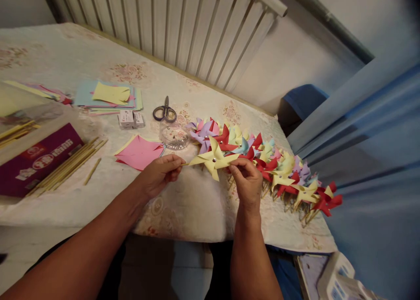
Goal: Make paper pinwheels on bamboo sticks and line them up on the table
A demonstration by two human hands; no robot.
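A yellow paper pinwheel (213, 159) is held above the table's front edge between both hands. My left hand (159, 173) pinches the end of its thin wooden stick on the left. My right hand (246, 180) grips the pinwheel from the right, fingers on a yellow blade and behind it. Just beyond lies a long row of finished pinwheels (278, 166) in red, yellow, purple and blue, running to the table's right corner.
On the floral tablecloth (183, 208) lie pink paper squares (139, 153), a clear dish of pins (173, 135), scissors (164, 111), small white boxes (130, 118), a coloured paper stack (110, 96), wooden sticks (70, 166) and a purple box (34, 157). A radiator stands behind; blue curtain at right.
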